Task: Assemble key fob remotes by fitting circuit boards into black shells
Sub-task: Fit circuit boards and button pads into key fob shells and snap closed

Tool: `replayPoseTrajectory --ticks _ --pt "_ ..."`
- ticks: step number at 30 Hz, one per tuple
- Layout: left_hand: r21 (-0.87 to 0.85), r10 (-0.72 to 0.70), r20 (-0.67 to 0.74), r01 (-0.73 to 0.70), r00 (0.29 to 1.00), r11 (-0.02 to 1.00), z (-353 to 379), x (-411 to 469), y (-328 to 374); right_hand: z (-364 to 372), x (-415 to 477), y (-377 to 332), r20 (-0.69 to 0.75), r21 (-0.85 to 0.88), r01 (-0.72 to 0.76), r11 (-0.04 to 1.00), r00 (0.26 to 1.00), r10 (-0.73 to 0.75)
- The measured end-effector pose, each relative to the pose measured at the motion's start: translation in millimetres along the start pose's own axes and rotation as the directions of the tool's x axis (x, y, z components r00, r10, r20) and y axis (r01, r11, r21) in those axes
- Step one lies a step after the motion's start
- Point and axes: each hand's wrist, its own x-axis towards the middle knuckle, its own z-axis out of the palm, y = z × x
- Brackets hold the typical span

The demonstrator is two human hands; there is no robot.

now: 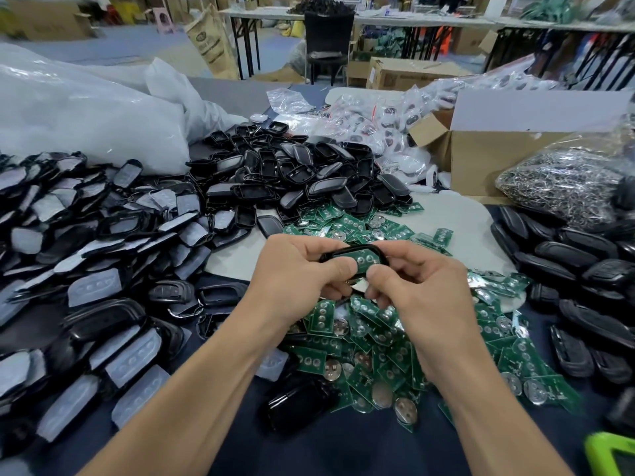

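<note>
Both my hands hold one black shell (357, 250) above the table's middle, with a green circuit board (367, 260) lying inside it. My left hand (295, 273) grips the shell's left end, thumb on top. My right hand (412, 280) pinches its right end, thumb pressing the board. Under my hands spreads a heap of green circuit boards (385, 345) with round battery clips. Behind them rises a pile of empty black shells (302, 173).
Shells with grey rubber pads (86, 242) cover the left side. Closed black fobs (584, 269) line the right. A bag of metal rings (563, 183), a cardboard box (481, 156), bagged white parts (371, 121) and a big plastic sack (86, 108) stand behind. A green object (611, 455) sits bottom right.
</note>
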Motion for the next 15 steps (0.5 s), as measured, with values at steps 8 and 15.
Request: replayPoseTrajectory --ticks 8,15 --pt "0.126 0.077 0.048 -0.083 0.996 0.989 1.9 0.8 -7.6 2.0 -0.7 -2.2 -0.090 -0.025 0.017 1.000 0.996 -0.019" --pt "0.038 0.092 0.129 -0.098 0.987 0.994 2.9 1.8 -7.5 3.8 -1.7 -2.2 -0.100 0.076 0.018 0.997 0.995 -0.010"
